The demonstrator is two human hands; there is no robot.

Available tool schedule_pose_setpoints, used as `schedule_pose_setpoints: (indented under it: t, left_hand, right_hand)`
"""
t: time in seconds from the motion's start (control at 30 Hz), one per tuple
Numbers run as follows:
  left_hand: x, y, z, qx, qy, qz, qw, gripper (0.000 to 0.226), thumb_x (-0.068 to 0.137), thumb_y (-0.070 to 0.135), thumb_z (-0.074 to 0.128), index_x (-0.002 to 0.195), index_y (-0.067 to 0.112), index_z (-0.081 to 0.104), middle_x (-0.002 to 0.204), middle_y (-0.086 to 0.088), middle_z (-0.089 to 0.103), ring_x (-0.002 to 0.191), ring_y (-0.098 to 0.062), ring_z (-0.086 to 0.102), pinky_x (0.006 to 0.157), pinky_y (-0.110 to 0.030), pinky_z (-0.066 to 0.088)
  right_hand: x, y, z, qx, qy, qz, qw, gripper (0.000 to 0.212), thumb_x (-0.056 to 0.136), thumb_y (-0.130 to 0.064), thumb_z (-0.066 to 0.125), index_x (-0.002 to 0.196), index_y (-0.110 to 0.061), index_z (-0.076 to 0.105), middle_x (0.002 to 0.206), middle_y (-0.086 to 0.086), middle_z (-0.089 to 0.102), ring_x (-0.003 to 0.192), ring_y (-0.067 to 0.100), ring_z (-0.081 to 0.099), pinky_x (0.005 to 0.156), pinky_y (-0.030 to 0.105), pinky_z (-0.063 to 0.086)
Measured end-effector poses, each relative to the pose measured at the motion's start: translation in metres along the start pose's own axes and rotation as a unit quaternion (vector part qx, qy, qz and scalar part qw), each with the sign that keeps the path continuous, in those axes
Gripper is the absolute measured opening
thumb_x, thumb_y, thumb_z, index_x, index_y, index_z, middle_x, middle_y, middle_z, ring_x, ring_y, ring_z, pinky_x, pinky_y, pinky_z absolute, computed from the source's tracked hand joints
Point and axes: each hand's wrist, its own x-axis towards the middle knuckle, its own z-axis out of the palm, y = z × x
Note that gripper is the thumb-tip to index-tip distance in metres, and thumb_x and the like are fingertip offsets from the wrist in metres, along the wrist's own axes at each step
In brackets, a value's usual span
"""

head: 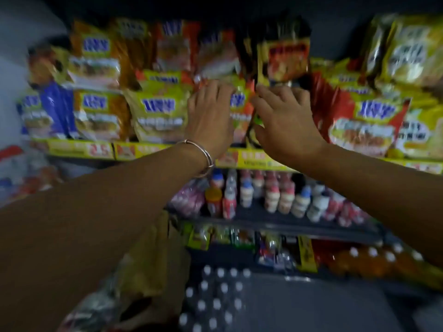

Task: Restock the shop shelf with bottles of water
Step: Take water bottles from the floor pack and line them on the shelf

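The water bottles point(217, 299) stand white-capped at the bottom centre of the frame. Above them, at centre, we press our left hand point(211, 118) and right hand point(285, 123) against noodle packets point(158, 111) on the upper shelf point(254, 159), fingers spread, grasping nothing we can make out.

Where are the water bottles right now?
In the head view, the water bottles stand low at bottom centre, white caps up, below the snack shelves and left of the orange drink bottles.

water bottles point(217, 299): clear, white caps, upright, packed in rows
location: low, in front of shelf point(275, 222), blurred
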Motion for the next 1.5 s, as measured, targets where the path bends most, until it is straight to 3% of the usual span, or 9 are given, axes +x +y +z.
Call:
schedule_pose_setpoints:
  t: [0.23,0.4,0.5,0.57,0.73,0.93,1.07,1.37,1.5]
  left_hand:
    - [-0.149,-0.007,0.164,-0.074,-0.12,0.015,0.99,0.051,0.065,-0.009,0.062,0.114,0.007,0.058,0.117,-0.016,0.054,0.104,-0.037,0.053,0.08,-0.039,0.033]
    - [-0.266,-0.035,0.273,-0.103,-0.205,0.018,0.973,0.052,0.063,-0.005,0.063,0.113,0.011,0.057,0.114,-0.012,0.056,0.101,-0.034,0.055,0.08,-0.04,0.036]
    - [-0.334,-0.054,0.336,-0.122,-0.244,-0.006,0.962,0.051,0.06,-0.001,0.061,0.109,0.013,0.058,0.111,-0.013,0.057,0.1,-0.034,0.056,0.083,-0.042,0.039]
    - [-0.374,-0.066,0.373,-0.127,-0.268,-0.021,0.955,0.048,0.061,0.0,0.062,0.107,0.013,0.059,0.11,-0.012,0.059,0.101,-0.028,0.053,0.083,-0.034,0.029]
    - [-0.445,-0.09,0.453,-0.14,-0.318,-0.036,0.937,0.041,0.068,0.004,0.055,0.107,0.012,0.061,0.115,-0.012,0.058,0.102,-0.033,0.056,0.084,-0.035,0.029]
    - [-0.498,-0.118,0.526,-0.135,-0.339,-0.069,0.928,0.033,0.077,0.012,0.052,0.109,0.017,0.059,0.119,-0.005,0.053,0.106,-0.029,0.05,0.09,-0.036,0.027]
    - [-0.513,-0.129,0.549,-0.142,-0.34,-0.049,0.929,0.04,0.073,0.028,0.036,0.104,0.017,0.06,0.11,-0.005,0.056,0.101,-0.028,0.054,0.084,-0.031,0.023]
    - [-0.503,-0.126,0.544,-0.148,-0.335,-0.024,0.93,0.031,0.071,0.017,0.056,0.103,0.017,0.06,0.107,-0.004,0.057,0.101,-0.016,0.044,0.081,-0.029,0.021]
    - [-0.464,-0.104,0.511,-0.096,-0.42,-0.024,0.902,0.049,0.082,0.026,0.061,0.127,0.02,0.043,0.129,-0.002,0.041,0.121,-0.022,0.037,0.094,-0.032,0.02]
  right_hand:
    - [-0.165,-0.021,0.141,0.066,-0.103,0.009,0.992,0.038,0.071,-0.018,0.045,0.099,0.0,0.064,0.1,0.017,0.067,0.082,0.035,0.058,0.067,0.037,0.03]
    - [-0.279,-0.067,0.253,0.136,-0.169,0.06,0.974,0.02,0.067,-0.004,0.058,0.085,0.0,0.064,0.079,0.018,0.064,0.072,0.036,0.056,0.059,0.039,0.046]
    - [-0.347,-0.1,0.32,0.16,-0.247,0.102,0.95,0.035,0.052,0.0,0.076,0.084,0.0,0.064,0.081,0.018,0.065,0.07,0.036,0.059,0.06,0.037,0.048]
    - [-0.385,-0.116,0.36,0.167,-0.307,0.131,0.928,0.036,0.051,-0.005,0.08,0.084,0.0,0.064,0.079,0.018,0.064,0.072,0.038,0.06,0.061,0.037,0.051]
    - [-0.456,-0.142,0.451,0.187,-0.448,0.249,0.838,0.053,0.087,-0.032,0.06,0.132,-0.01,0.043,0.13,0.013,0.051,0.121,0.033,0.045,0.096,0.037,0.04]
    - [-0.499,-0.161,0.545,0.273,-0.428,0.469,0.723,0.07,0.08,-0.037,0.072,0.131,-0.002,0.04,0.131,0.019,0.052,0.121,0.035,0.049,0.092,0.037,0.041]
    - [-0.51,-0.174,0.585,0.318,-0.387,0.533,0.683,0.072,0.075,-0.033,0.077,0.13,-0.004,0.042,0.13,0.016,0.055,0.12,0.032,0.051,0.091,0.035,0.043]
    - [-0.503,-0.157,0.559,0.27,-0.361,0.507,0.735,0.062,0.07,-0.042,0.078,0.117,-0.009,0.056,0.116,0.011,0.063,0.107,0.028,0.06,0.081,0.032,0.047]
    - [-0.469,-0.133,0.497,0.286,-0.329,0.475,0.764,0.056,0.07,-0.045,0.077,0.113,-0.012,0.061,0.112,0.008,0.066,0.106,0.025,0.061,0.075,0.025,0.042]
